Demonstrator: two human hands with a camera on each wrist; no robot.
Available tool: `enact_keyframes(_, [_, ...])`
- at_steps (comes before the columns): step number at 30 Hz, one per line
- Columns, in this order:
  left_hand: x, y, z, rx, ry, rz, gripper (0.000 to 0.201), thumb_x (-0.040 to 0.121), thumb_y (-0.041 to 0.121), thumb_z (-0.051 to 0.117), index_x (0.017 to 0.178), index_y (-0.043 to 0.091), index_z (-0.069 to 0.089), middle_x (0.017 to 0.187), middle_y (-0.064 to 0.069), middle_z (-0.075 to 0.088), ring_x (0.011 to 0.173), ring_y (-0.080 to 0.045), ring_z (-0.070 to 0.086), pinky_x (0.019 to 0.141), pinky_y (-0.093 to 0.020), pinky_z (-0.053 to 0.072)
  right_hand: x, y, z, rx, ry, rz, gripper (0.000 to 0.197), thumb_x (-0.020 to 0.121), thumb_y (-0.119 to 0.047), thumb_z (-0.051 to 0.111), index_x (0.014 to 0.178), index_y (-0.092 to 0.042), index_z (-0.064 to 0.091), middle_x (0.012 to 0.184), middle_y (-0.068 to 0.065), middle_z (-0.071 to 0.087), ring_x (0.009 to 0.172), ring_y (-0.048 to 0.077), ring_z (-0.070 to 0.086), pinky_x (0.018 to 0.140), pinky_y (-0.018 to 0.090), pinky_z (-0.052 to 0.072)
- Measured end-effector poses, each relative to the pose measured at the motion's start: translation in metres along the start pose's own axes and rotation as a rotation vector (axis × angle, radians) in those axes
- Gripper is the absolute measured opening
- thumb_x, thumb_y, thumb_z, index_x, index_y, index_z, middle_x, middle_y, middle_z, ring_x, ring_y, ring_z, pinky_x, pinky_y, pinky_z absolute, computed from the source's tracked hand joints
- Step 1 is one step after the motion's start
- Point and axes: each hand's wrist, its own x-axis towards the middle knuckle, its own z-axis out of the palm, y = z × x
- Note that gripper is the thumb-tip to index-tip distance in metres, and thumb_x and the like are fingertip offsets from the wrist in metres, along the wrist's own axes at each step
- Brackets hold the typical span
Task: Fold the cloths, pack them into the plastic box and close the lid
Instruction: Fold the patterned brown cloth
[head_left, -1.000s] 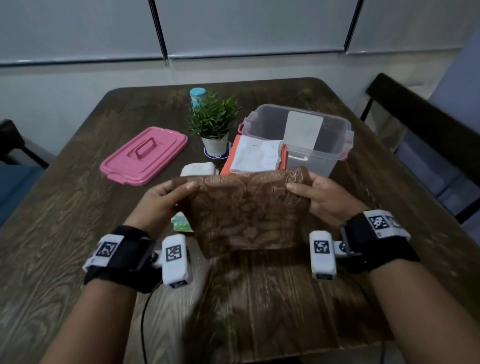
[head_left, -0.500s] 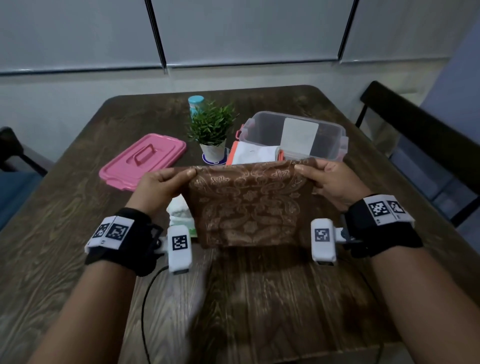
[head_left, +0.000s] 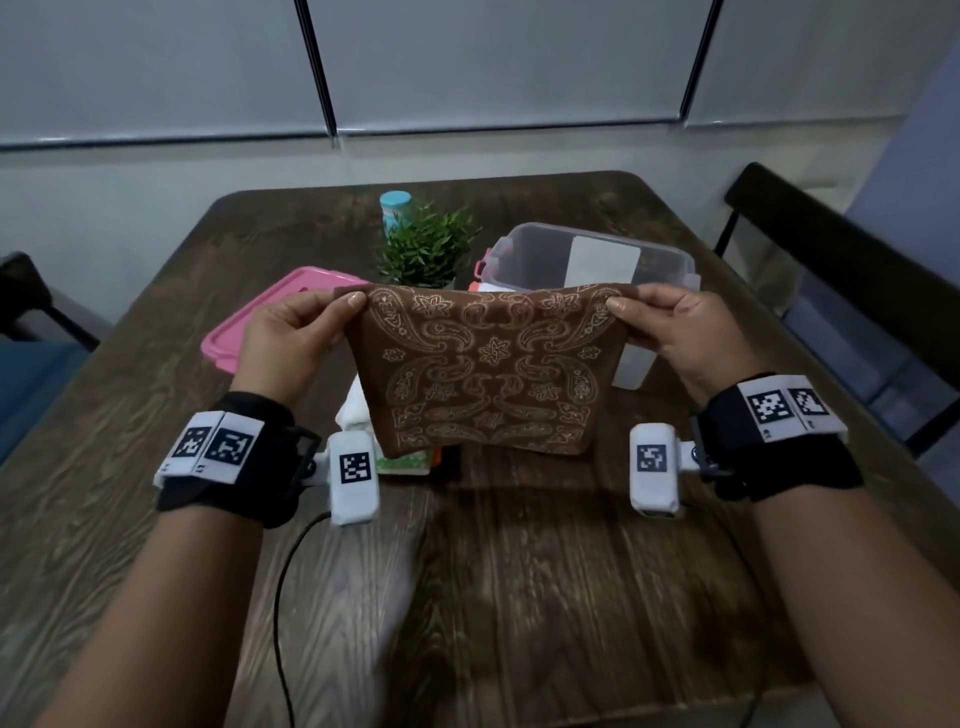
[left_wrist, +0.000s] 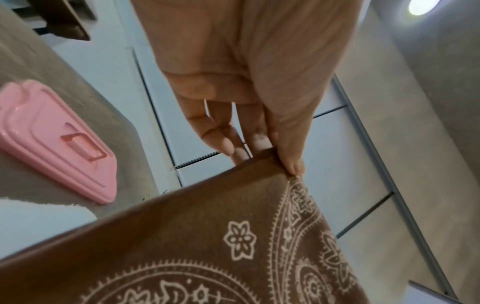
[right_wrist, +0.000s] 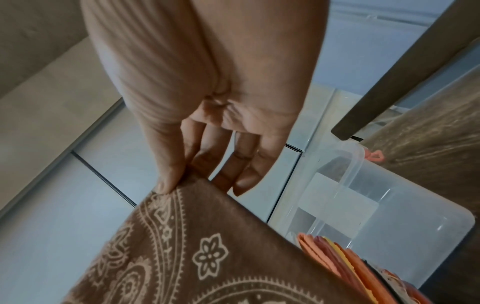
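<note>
Holding: brown paisley cloth (head_left: 485, 366), pinched at its two upper corners and hanging flat above the table, lower edge clear of the wood.
Left grip: left hand (head_left: 283, 343), thumb and fingers nipped on the cloth's upper left corner; other fingers loosely extended behind the fabric in the left wrist view.
Right grip: right hand (head_left: 685, 338), thumb and forefinger nipped on the upper right corner; remaining fingers relaxed behind.
Beyond the right grip: clear plastic box (head_left: 670, 260), open, pink latches at its ends, white label on the near wall; interior mostly hidden by the cloth.
Below and behind the held cloth: stack of folded cloths (right_wrist: 345, 259), orange edges showing, just beside the box; white folded cloth (head_left: 353, 410) under the left corner, near a green-printed piece; resting on the table.
Beyond the left grip: pink lid (head_left: 260, 325), lying flat on the table, handle recess upward, well apart from the box.
Between and beyond the grips: small potted plant (head_left: 426, 247); teal-capped bottle (head_left: 395, 208) behind it.
Surface: dark wooden table (head_left: 519, 597), heavy grain, rounded far corners; black cable trailing from the left wrist unit.
Room: pale wall with light panels divided by dark strips; dark chair (head_left: 831, 249) to the right of the table; another chair edge at far left; ceiling lamp lit in the left wrist view.
</note>
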Motion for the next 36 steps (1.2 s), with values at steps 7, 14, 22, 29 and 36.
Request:
enact_keyframes(7, [0.0,0.007,0.007,0.02,0.02,0.041,0.013,0.091,0.007,0.06,0.082,0.015,0.065,0.06,0.025,0.065,0.06,0.011,0.058,0.058,-0.006,0.044,-0.002,-0.002,-0.001,-0.069,0.126,-0.039,0.012,0.08,-0.025,0.077,0.069,-0.019,0.075,0.084,0.007,0.074,0.084,0.022,0.065,0.09,0.042,0.054])
enact_keyframes(14, [0.004,0.008,0.012,-0.03,0.07,0.038,0.02,0.092,0.013,0.061,0.073,0.011,0.056,0.053,0.021,0.061,0.055,0.009,0.056,0.056,-0.005,0.043,0.002,-0.006,0.001,-0.061,0.159,-0.049,0.018,0.073,-0.038,0.079,0.065,-0.024,0.071,0.086,0.007,0.072,0.086,0.024,0.065,0.086,0.042,0.053])
enact_keyframes(22, [0.007,0.001,0.007,-0.207,0.057,0.008,0.008,0.094,0.01,0.058,0.087,0.014,0.06,0.08,0.009,0.07,0.074,-0.001,0.064,0.068,-0.014,0.051,-0.001,-0.011,0.005,0.002,0.189,-0.128,0.017,0.08,-0.012,0.076,0.077,-0.018,0.06,0.078,0.001,0.072,0.079,0.015,0.069,0.081,0.033,0.057])
enact_keyframes(29, [-0.028,-0.054,0.001,0.015,0.004,-0.111,0.017,0.092,0.01,0.06,0.076,0.016,0.057,0.053,0.012,0.055,0.049,0.0,0.046,0.05,-0.016,0.042,-0.025,0.018,-0.004,-0.152,0.015,0.129,0.016,0.082,-0.01,0.073,0.094,-0.017,0.065,0.095,0.014,0.071,0.092,0.027,0.069,0.083,0.042,0.056])
enact_keyframes(36, [-0.065,-0.082,-0.005,0.02,-0.061,-0.332,0.014,0.09,0.018,0.064,0.078,0.011,0.06,0.057,0.007,0.057,0.049,-0.002,0.048,0.042,-0.015,0.038,-0.043,0.039,-0.014,-0.116,-0.168,0.262,0.009,0.079,-0.007,0.07,0.088,-0.006,0.071,0.083,0.01,0.073,0.075,0.015,0.068,0.07,0.024,0.057])
